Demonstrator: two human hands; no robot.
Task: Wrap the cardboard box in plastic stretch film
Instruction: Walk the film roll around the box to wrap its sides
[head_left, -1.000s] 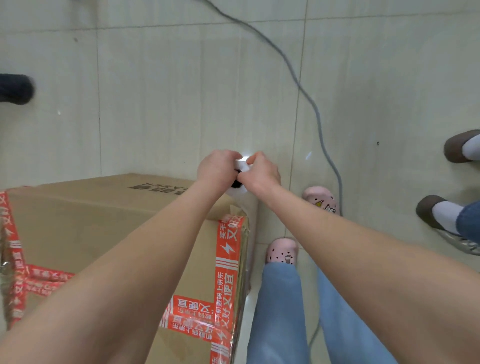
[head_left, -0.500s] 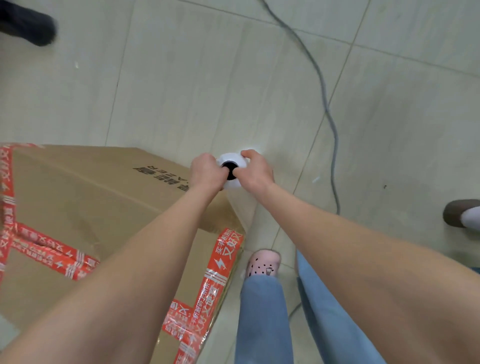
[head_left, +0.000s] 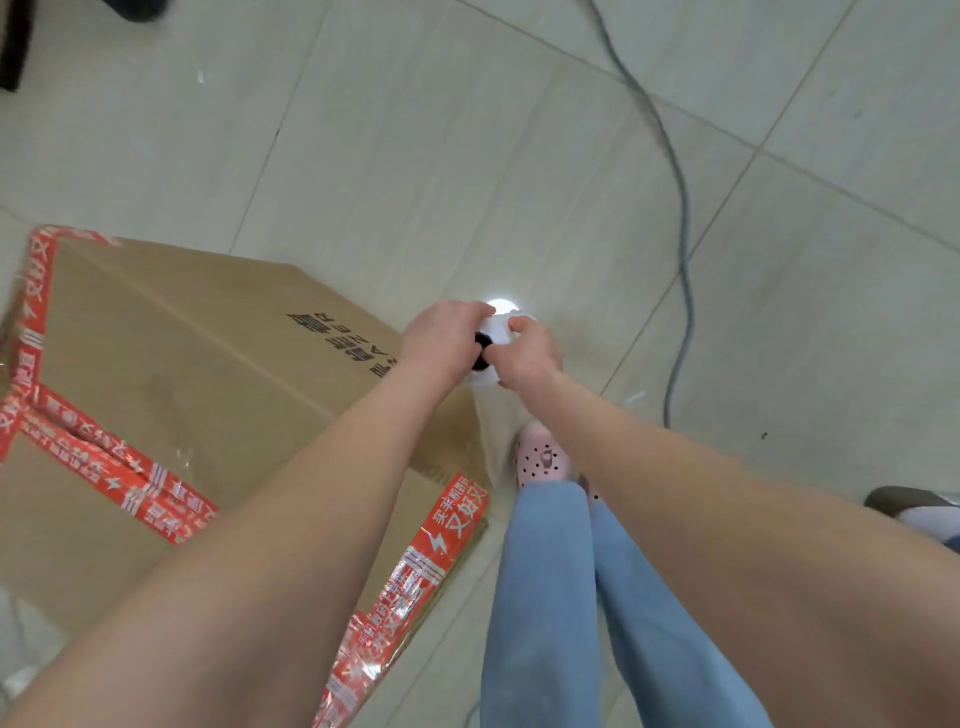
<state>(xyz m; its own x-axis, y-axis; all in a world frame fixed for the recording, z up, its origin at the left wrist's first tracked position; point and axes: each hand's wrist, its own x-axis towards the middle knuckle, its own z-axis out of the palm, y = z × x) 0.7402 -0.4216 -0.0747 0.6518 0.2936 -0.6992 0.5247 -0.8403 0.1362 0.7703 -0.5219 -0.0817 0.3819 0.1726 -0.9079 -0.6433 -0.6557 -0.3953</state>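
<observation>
White stretch-film roll (head_left: 491, 332), frame centre: left hand (head_left: 441, 340) and right hand (head_left: 530, 353) grip its top end, feeding clear film down the brown cardboard box (head_left: 182, 364) corner.

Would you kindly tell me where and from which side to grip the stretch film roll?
Grip the stretch film roll at its top end, from above, a hand on each side. It is upright by the cardboard box corner, dark core hole facing up; the left hand and right hand hold it so.
</observation>
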